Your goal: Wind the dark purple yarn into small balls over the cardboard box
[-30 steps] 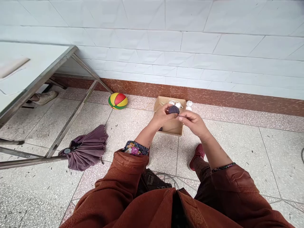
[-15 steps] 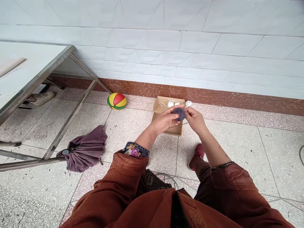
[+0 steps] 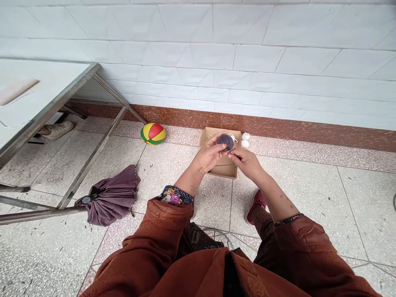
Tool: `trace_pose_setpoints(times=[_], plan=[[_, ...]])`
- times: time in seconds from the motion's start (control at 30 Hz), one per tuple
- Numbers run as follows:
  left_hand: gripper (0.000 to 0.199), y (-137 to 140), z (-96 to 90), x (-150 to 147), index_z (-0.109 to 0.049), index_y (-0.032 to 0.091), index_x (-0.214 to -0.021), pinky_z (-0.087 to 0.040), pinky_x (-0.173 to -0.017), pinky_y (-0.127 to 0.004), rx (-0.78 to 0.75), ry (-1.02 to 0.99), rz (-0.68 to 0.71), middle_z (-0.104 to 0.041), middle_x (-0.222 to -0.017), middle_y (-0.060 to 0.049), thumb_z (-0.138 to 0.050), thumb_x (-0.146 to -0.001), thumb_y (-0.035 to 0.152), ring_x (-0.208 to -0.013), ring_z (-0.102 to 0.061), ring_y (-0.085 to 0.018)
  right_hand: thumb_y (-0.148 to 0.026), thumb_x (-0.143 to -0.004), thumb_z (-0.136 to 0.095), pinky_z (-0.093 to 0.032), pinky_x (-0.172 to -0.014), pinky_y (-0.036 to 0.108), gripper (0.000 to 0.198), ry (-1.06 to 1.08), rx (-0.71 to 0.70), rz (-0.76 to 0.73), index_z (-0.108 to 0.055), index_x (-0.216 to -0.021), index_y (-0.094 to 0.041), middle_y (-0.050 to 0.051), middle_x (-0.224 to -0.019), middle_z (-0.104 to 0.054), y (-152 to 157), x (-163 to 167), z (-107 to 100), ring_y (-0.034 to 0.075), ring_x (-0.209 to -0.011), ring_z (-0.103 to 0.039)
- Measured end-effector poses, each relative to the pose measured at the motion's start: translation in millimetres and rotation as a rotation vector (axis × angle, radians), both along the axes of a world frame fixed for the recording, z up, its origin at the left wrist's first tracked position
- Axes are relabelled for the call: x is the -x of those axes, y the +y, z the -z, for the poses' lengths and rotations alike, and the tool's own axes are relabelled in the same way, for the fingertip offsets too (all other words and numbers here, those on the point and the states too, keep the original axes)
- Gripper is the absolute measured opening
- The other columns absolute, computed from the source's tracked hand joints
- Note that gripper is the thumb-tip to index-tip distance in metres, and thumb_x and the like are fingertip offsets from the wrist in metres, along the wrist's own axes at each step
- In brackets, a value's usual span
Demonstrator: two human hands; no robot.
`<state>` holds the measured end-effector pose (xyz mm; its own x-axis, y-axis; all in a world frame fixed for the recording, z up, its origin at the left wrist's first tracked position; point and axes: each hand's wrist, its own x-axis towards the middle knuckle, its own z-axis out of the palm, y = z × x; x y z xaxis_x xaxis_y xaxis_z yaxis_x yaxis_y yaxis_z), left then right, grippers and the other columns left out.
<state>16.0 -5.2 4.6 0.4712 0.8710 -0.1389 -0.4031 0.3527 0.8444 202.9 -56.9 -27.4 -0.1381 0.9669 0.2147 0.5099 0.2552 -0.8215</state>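
A dark grey-purple ball of yarn (image 3: 225, 142) rests in my left hand (image 3: 208, 155), whose fingers and thumb are wrapped round it. Just right of and below the ball, my right hand (image 3: 246, 161) is closed in a pinch on the yarn's strand, which is too thin to follow between the fingers. Beneath both hands an open cardboard box (image 3: 220, 171) sits on the floor, partly covered by them. A dark strand crosses its inside. Part of a white yarn ball (image 3: 232, 137) shows in the box, and white balls (image 3: 246, 136) lie just outside its right side.
A yellow, red and green ball (image 3: 153, 134) lies by the wall at left. A folded purple umbrella (image 3: 114, 196) is on the floor beside the metal-framed table (image 3: 93, 70). Another person's shoe (image 3: 58, 129) shows under the table. A cable loops near my feet.
My left hand has shifted slightly left and turned the yarn ball. My right hand has moved down and left, from beside the ball to below its right edge.
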Motion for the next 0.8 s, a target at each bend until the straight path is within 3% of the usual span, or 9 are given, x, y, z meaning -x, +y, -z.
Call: trace_pose_setpoints(times=[0.17,0.37,0.6,0.8], plan=[[0.053,6.2,7.0,1.4,-0.071,0.021,-0.115,-0.052,-0.091,-0.032,-0.164,0.287,-0.138,-0.074,-0.105,-0.002,-0.09,-0.066,0.018,-0.094,-0.066,-0.015,-0.046,-0.104,-0.065,-0.053,-0.081,0.037,0.025,0.105,-0.046,-0.109,-0.075,-0.092,-0.026,0.003,-0.09,-0.074,-6.3,-3.6,-23.6,0.021,-0.083,-0.066],[0.048,-1.9,5.6,0.7,-0.072,0.02,-0.116,-0.051,-0.092,-0.035,-0.251,0.406,0.083,-0.075,-0.107,-0.005,-0.089,-0.072,0.029,-0.093,-0.066,-0.017,-0.055,-0.103,-0.068,-0.054,-0.082,0.04,0.033,0.137,-0.136,0.07,-0.074,-0.086,-0.028,0.004,-0.085,-0.072,-4.0,-14.5,-37.1,0.023,-0.083,-0.063],[0.044,-12.6,-0.4,0.2,-0.072,0.019,-0.118,-0.052,-0.089,-0.034,-0.224,0.259,0.303,-0.073,-0.106,-0.006,-0.085,-0.077,0.031,-0.095,-0.065,-0.017,-0.058,-0.1,-0.07,-0.051,-0.078,0.038,0.034,0.128,-0.174,0.265,-0.071,-0.084,-0.028,0.003,-0.084,-0.068,4.0,-13.5,-23.7,0.023,-0.08,-0.061],[0.057,-12.2,-1.7,0.9,-0.07,0.023,-0.127,-0.054,-0.079,-0.029,-0.025,0.06,0.208,-0.072,-0.117,-0.007,-0.087,-0.074,0.032,-0.094,-0.065,-0.016,-0.05,-0.104,-0.059,-0.05,-0.077,0.036,0.03,0.126,-0.086,0.268,-0.067,-0.088,-0.026,0.003,-0.085,-0.068,8.1,-5.0,-5.5,0.021,-0.079,-0.06]])
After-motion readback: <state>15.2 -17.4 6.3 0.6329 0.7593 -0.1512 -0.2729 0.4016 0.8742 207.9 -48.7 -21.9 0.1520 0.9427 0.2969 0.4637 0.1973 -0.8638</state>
